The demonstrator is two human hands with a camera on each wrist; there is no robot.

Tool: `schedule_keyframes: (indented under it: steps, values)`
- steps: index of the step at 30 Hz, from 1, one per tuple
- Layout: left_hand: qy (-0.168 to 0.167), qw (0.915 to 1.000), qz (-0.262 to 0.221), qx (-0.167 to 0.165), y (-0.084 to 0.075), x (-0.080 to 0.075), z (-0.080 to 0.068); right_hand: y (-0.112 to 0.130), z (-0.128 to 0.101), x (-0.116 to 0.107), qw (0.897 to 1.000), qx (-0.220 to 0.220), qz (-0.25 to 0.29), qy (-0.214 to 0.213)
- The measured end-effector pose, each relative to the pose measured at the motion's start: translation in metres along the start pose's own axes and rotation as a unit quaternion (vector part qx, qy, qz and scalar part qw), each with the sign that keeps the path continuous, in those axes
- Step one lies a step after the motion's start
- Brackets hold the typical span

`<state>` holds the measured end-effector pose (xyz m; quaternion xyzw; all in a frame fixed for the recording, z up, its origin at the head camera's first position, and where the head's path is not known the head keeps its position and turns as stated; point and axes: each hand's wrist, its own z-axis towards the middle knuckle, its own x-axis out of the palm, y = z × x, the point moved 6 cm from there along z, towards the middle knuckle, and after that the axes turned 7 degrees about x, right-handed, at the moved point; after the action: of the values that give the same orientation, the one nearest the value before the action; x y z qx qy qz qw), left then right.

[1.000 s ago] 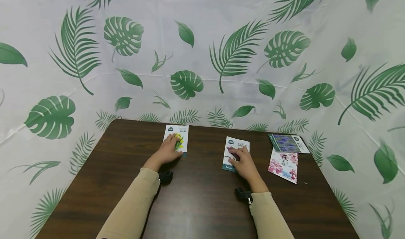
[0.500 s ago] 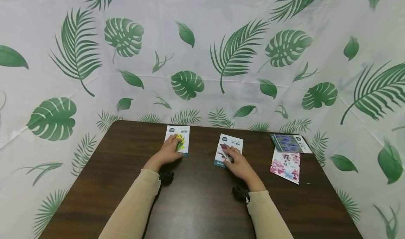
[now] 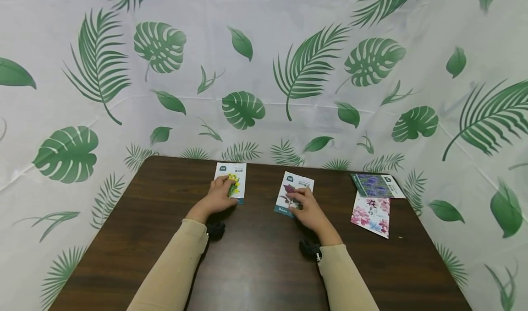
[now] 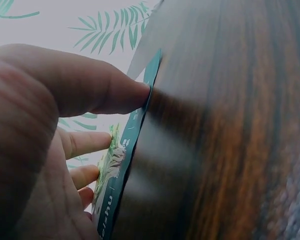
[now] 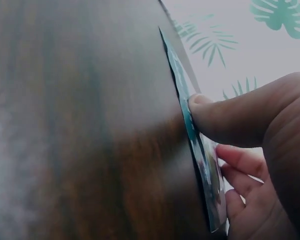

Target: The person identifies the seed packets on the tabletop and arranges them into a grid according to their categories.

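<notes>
A white seed packet with yellow flowers point(image 3: 238, 181) lies flat near the table's far edge. The left hand point(image 3: 214, 199) rests on it, thumb point(image 4: 122, 95) touching its dark teal end strip and straight fingers on the printed picture. To the right lies another white packet, with a purple-leaved plant point(image 3: 284, 195). The right hand point(image 3: 309, 210) presses on this one, thumb point(image 5: 207, 112) near the teal strip and fingertips on its face. Palm and fingers hide parts of both packets.
A purple-flower packet point(image 3: 372, 186) overlaps a pink-flower packet point(image 3: 371, 215) at the right of the dark wooden table point(image 3: 255, 256). Behind the table hangs a white leaf-patterned cloth point(image 3: 198, 95). Both wrists wear black bands.
The right hand has slid the purple-leaved packet left, closer to the yellow-flower packet. The left hand and its packet have stayed in place.
</notes>
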<state>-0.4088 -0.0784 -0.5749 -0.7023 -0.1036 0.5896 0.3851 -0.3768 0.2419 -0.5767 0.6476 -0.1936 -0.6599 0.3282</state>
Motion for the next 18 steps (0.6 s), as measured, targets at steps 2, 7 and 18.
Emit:
schedule_keyframes:
  steps: [2,7,18]
  values:
    - [0.001,1.0000,0.000,0.000,0.000,0.000,0.000,0.001,0.001,0.000,1.000,-0.003,-0.006,-0.004]
    - [0.003,1.0000,0.003,0.004,-0.001,-0.001,-0.001,0.003,0.005,0.001,1.000,0.001,-0.002,-0.007]
    - [0.005,0.9998,0.007,0.017,0.000,-0.001,0.005,0.008,0.015,0.010,1.000,-0.002,0.014,0.023]
